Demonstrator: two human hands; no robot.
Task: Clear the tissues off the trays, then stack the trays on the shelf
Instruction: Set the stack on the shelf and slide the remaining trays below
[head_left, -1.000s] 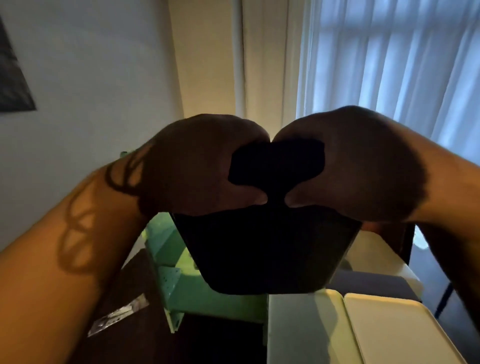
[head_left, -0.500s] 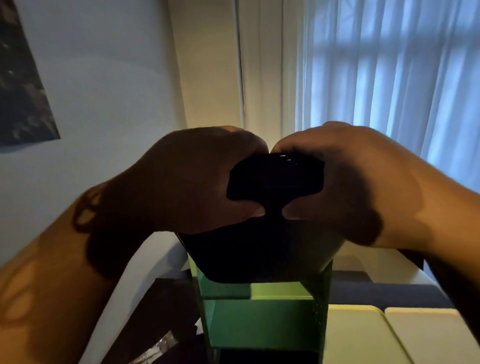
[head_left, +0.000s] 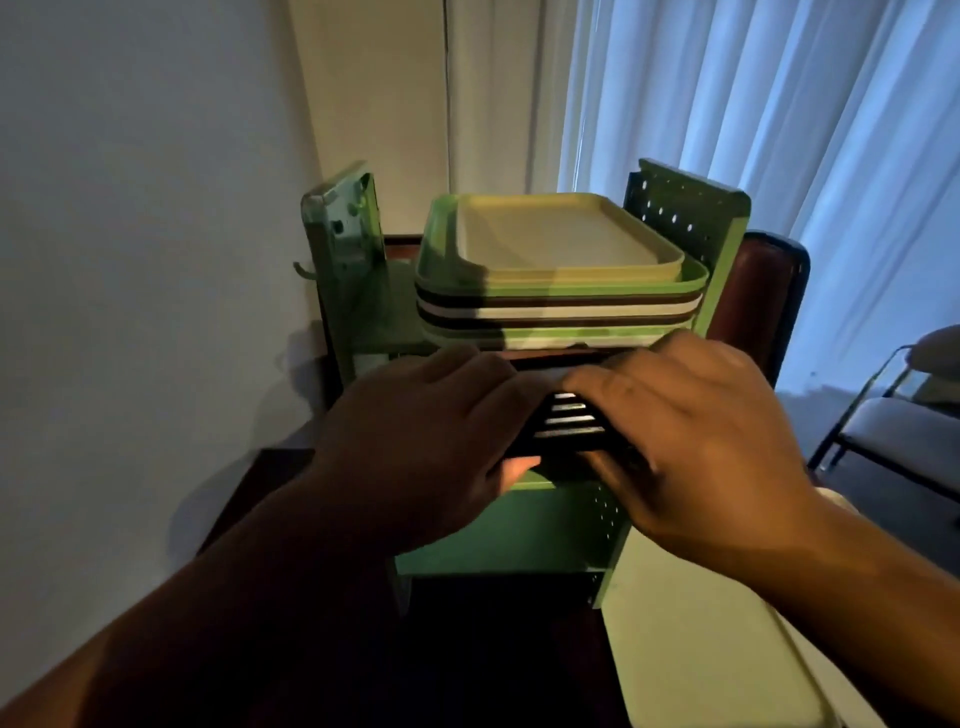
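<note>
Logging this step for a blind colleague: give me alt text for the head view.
Both hands, left hand and right hand, hold the near edge of a dark tray stack at a green perforated metal shelf, below a pile of green, cream and brown plastic trays. White curtains hang behind.

Left hand (head_left: 431, 447), right hand (head_left: 691, 441) grip dark trays (head_left: 569, 426) at green shelf (head_left: 519, 525), tray stack (head_left: 556, 270) above

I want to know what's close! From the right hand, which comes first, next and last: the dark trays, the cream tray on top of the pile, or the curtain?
1. Dark trays: directly under the right hand, touching.
2. Cream tray: top of the pile, behind and above.
3. Curtain: far back, on the right.
</note>
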